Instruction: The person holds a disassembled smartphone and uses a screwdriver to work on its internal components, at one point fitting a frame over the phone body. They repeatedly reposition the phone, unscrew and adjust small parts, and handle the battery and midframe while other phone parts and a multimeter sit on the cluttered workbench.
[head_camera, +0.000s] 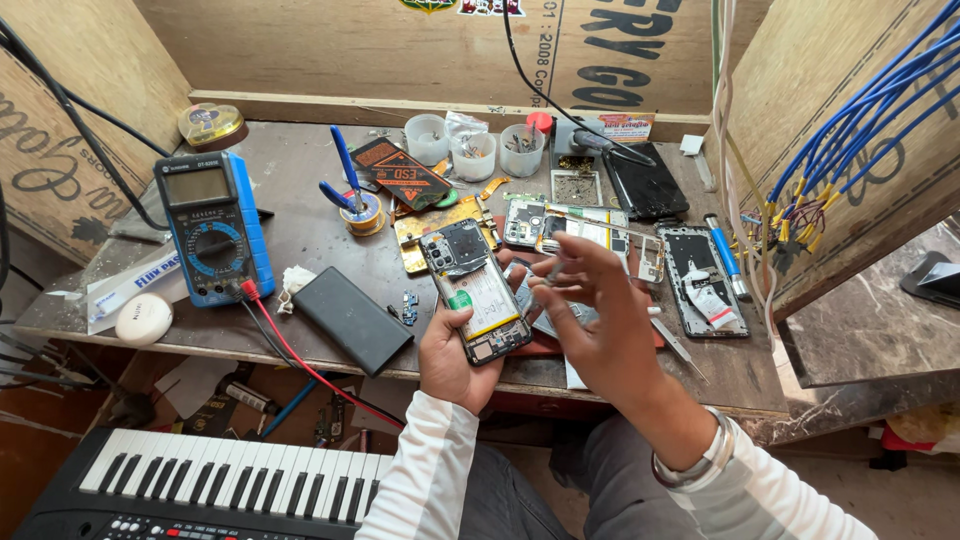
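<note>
Your left hand (452, 352) grips an opened phone (474, 290) over the near bench (320, 225) edge. Your right hand (592, 312) hovers beside it, fingers loosely spread, holding nothing visible.

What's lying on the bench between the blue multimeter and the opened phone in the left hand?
In the head view, a flat dark rectangular slab lies between the blue multimeter and the opened phone held by the left hand; a small blue circuit part sits beside it.

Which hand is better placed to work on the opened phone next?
Probably the right hand: it hovers free just beside the opened phone, fingers bent towards it. The left hand is wrapped around the phone's lower end, holding it up above the workbench.
</note>
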